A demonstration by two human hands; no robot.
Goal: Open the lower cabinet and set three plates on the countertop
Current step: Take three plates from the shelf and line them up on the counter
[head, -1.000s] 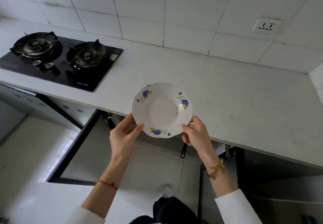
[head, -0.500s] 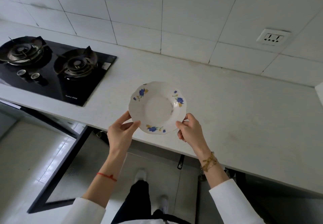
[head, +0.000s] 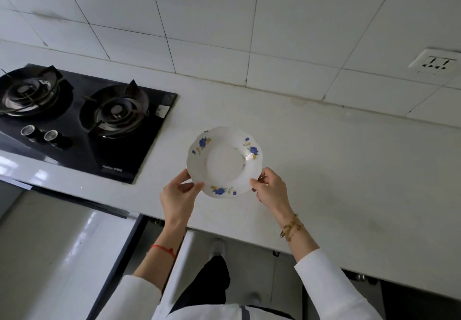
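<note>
A white scalloped plate with blue flowers (head: 224,161) is held level over the white countertop (head: 336,170), a little in from its front edge. My left hand (head: 178,196) pinches the plate's near-left rim and my right hand (head: 270,190) pinches its near-right rim. Whether the plate touches the counter I cannot tell. No other plate shows on the counter. Below the counter, the lower cabinet's door (head: 67,252) stands open at the lower left; the cabinet's inside is hidden.
A black two-burner gas hob (head: 82,117) is set into the counter to the left of the plate. White wall tiles run along the back, with a wall socket (head: 435,61) at upper right. A dark opening (head: 419,297) lies under the counter at right.
Both hands have carried the plate up from in front of the cabinet and forward over the counter. The view has risen with them, so less of the cabinet shows.
</note>
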